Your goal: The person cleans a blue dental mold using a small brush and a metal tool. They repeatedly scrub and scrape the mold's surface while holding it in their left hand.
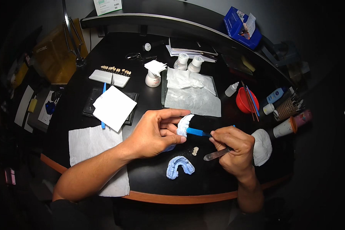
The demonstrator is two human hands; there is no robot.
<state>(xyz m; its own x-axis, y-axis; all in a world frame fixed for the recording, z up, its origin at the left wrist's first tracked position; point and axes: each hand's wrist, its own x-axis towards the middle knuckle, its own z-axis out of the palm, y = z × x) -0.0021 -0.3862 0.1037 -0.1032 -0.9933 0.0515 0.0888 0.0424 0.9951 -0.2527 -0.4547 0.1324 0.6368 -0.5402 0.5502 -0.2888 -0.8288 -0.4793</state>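
Note:
My left hand [149, 132] pinches a pale dental cast [183, 125] above the black table, thumb below and index finger on top. A small blue toothbrush [195, 132] is gripped in my right hand [234, 147], its bristled head against the cast. A flat metal blade [215, 154], perhaps a spatula, also sticks out from the same fingers. Below lies a blue horseshoe-shaped dental cast [180, 166]. Beside it rests a small cream piece of joined teeth [195, 151], with crumbs scattered nearby. Part of another blue object shows beneath my left hand, mostly hidden.
White cloth [84, 147] and white paper squares [115, 107] lie left; a tooth shade guide [110, 78] is behind them. Crumpled paper [193, 92] covers a glass plate. Right stand a red bowl [244, 100] with brushes, cups and a white rounded mass [262, 147].

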